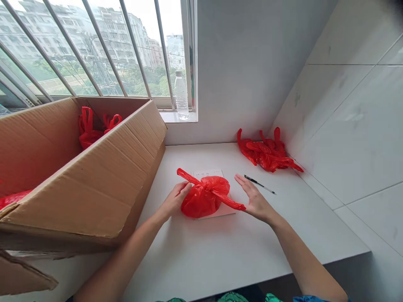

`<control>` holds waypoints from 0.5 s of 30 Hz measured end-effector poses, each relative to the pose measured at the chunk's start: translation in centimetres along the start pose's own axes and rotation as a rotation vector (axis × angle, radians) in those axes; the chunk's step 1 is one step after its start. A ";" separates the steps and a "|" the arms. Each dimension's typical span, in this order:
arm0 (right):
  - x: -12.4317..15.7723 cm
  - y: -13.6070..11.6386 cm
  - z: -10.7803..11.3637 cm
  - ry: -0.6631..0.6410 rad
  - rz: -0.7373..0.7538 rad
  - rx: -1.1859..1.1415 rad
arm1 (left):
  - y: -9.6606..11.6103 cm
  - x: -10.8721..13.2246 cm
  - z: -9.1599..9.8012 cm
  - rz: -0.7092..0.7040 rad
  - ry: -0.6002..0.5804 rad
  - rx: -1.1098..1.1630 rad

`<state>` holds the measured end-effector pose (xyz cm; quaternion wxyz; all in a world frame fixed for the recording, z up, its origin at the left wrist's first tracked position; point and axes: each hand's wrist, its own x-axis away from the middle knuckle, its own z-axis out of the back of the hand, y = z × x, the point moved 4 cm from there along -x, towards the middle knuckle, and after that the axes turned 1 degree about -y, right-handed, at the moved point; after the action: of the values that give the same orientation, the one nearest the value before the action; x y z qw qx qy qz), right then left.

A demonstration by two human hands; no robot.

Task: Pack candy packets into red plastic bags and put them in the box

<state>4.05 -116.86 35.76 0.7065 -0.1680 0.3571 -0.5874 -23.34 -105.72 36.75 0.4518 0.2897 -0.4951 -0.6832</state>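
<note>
A knotted red plastic bag (pixel 204 197) rests on a white paper pad (pixel 220 211) on the tabletop, its two twisted ends sticking out to the upper left and lower right. My left hand (pixel 176 199) is at the bag's left side, thumb and fingers stretched out against it rather than wrapped round it. To the right, my right hand (pixel 254 200) is open, fingers extended and slightly spread. The bag's right end reaches the heel of that hand; whether they touch I cannot tell. Just beyond its fingers lies a black pen (pixel 260 185). What the bag contains is hidden.
A large open cardboard box (pixel 91 184) fills the left, with red bags (pixel 90 136) inside. More red plastic bags (pixel 267 151) lie heaped in the back right corner of the white table (pixel 245 256). A clear bottle (pixel 181 95) stands on the sill by the barred window.
</note>
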 end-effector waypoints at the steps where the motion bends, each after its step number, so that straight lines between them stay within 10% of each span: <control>1: -1.2 -0.6 -0.8 -0.011 0.073 0.085 | 0.7 0.1 -0.7 -0.081 -0.031 -0.103; 6: -5.7 -2.5 -6.1 -0.024 0.344 0.359 | 2.7 0.1 -4.4 -0.555 0.036 -0.660; 15: -4.2 0.2 -9.9 0.042 0.370 0.497 | -2.0 -0.2 -6.4 -0.595 0.091 -1.076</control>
<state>-3.00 -111.02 30.17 0.8135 0.0901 0.2413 -0.5214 -18.47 -108.02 32.71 0.3453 0.1760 0.0408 -0.9209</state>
